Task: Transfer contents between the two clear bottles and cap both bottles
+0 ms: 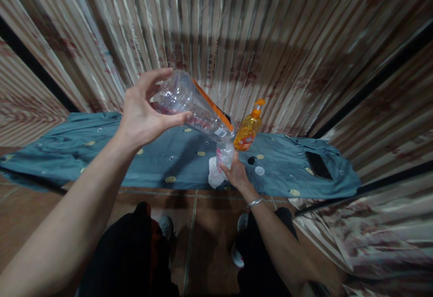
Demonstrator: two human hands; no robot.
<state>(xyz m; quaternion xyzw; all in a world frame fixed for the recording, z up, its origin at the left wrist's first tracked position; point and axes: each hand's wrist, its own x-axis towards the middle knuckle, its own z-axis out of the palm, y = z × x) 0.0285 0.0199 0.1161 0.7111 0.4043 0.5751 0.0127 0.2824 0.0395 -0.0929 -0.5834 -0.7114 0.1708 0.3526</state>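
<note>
A blue cloth [101, 148] covers the table. Above it, the left hand [142, 112] tips a big clear bottle [196, 105], grip closed around its base, mouth down over a small bottle [224, 152], which the right hand [237, 173] steadies beside a soap dispenser [248, 127].

walls: striped beige-brown curtains [270, 30] with reddish print, hung all round
floor: brown tiles [203, 225], pale grout lines
table: low, covered by teal cloth [101, 148] with small yellow motifs
light: dim, shadow cast on the curtains
</note>
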